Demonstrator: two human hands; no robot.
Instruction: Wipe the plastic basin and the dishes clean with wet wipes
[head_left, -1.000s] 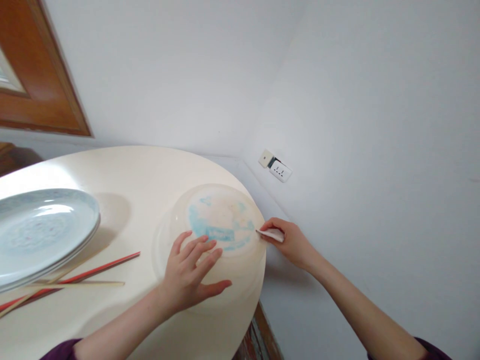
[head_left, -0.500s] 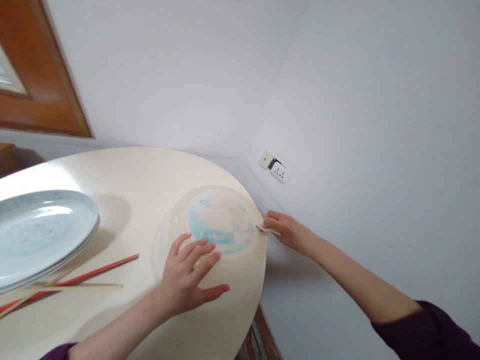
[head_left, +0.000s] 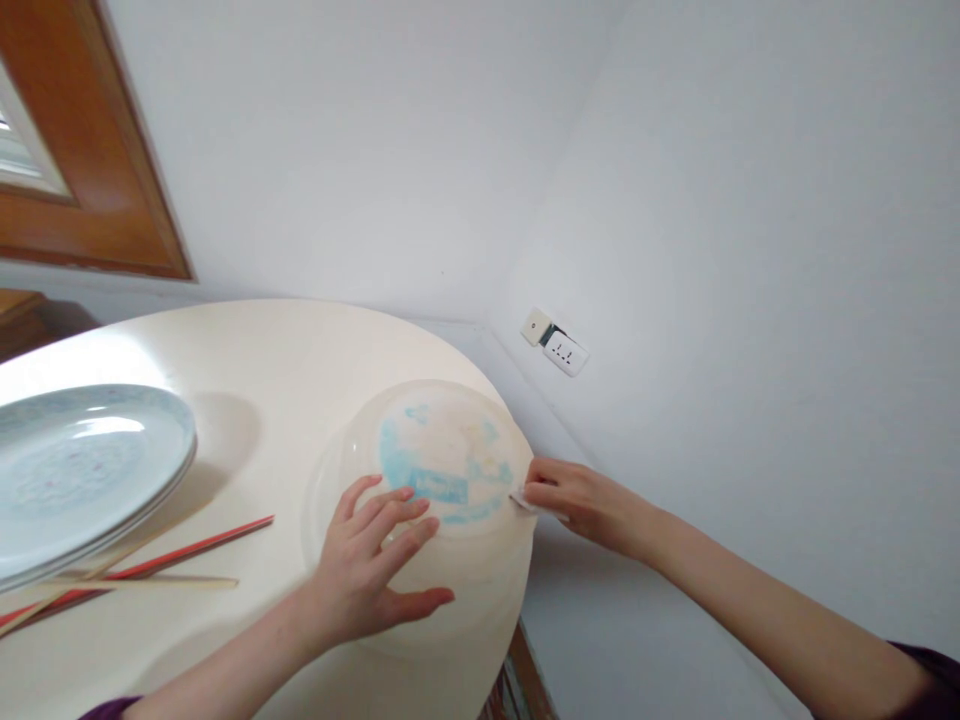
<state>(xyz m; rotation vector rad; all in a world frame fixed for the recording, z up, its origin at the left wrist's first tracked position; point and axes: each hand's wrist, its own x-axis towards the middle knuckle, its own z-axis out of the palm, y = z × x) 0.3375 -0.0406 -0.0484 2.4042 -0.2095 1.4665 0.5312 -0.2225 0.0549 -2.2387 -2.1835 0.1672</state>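
Note:
A clear, upturned plastic lid or dish point(head_left: 450, 460) with a blue-smeared label lies near the right edge of a round cream table point(head_left: 285, 360). My left hand point(head_left: 375, 575) rests flat on its near side, fingers spread. At the dish's right rim, my right hand point(head_left: 577, 500) pinches a small white folded wipe point(head_left: 525, 503) whose tip touches the rim.
Pale blue stacked plates point(head_left: 82, 470) sit at the table's left, with red and wooden chopsticks point(head_left: 150, 565) just in front of them. A white wall socket point(head_left: 559, 345) is on the wall to the right. A wooden frame point(head_left: 90, 190) hangs at the upper left.
My right hand has slid the wipe a little down along the dish's right rim, toward me. My left hand stays flat on the dish.

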